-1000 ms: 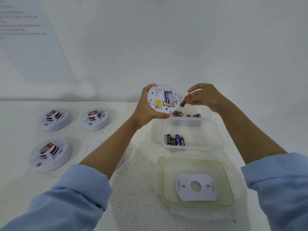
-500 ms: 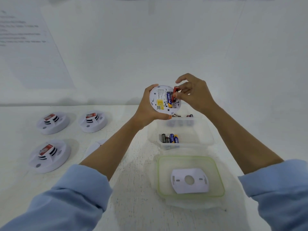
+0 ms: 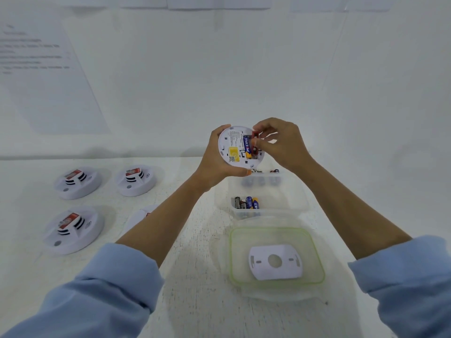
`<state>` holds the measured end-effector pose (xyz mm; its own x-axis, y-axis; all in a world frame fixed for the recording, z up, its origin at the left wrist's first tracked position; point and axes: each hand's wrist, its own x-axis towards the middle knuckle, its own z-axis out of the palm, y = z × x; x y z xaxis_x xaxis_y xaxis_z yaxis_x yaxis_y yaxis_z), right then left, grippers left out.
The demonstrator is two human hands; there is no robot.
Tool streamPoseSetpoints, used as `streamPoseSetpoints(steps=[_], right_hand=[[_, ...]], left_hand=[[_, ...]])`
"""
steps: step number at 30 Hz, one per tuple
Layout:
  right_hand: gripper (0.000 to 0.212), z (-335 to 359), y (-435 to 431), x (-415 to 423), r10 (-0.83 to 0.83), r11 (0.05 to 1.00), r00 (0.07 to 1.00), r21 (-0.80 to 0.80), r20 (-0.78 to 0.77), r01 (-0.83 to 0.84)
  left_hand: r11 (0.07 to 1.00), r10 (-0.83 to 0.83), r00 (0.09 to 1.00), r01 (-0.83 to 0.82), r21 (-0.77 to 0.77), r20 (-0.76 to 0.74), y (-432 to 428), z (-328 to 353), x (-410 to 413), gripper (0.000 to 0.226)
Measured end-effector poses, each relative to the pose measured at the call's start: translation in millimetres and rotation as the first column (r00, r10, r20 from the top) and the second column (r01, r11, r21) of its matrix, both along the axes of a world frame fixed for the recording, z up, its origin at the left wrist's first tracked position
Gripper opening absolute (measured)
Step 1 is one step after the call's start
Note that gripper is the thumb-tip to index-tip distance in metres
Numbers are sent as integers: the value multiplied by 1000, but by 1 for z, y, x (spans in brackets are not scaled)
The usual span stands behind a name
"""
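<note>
Seating the red battery (image 3: 255, 142) looks like the step in hand. The left hand (image 3: 213, 164) cups the smoke detector (image 3: 233, 152) by its rim with its fingers curled round the edge. The detector's back faces the camera, and it is held in the air above the far end of the clear container (image 3: 301, 203).

The right hand (image 3: 280, 145) pinches the red battery between thumb and fingertips, pressing it into the bay just beside the blue battery (image 3: 247, 147) lying inside the left hand's hold.

To do it well:
- Brace the left palm against the push.
- Set the spring end first.
- Roll the free end down with one fingertip.
- Check the polarity marks before letting go.

A hard shove could twist the detector out of the cupped fingers.
</note>
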<state>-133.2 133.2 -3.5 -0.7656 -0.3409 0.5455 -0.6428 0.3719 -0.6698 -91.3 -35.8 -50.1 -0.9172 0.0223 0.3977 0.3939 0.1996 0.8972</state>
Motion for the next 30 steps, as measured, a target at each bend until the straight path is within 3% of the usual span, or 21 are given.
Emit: streamPoseSetpoints(steps=[4,9,12,16,23,30], right_hand=[[34,5,-2,5,13,989,1000,-149,25,-9],[19,2,1,8,132,984,974,143,-187,-106],[20,0,4,7,185,945,966,301,-179,-125],[22,-2,9,6,194,919,968,375,-157,-123],[39,7,6,10,28,930,999,368,-19,-19],[23,18,-16,21,-177,823,983,541,-40,171]], left_hand=[[1000,3,1000,-3,10,3,-2,3,1,103],[1000,13,1000,-14,19,7,-3,3,0,101],[999,0,1000,-1,36,17,-3,1,1,103],[999,-16,1000,15,44,21,-2,0,1,101],[999,-17,1000,16,39,25,1,2,-1,100],[999,-27,999,26,37,28,7,0,-2,103]])
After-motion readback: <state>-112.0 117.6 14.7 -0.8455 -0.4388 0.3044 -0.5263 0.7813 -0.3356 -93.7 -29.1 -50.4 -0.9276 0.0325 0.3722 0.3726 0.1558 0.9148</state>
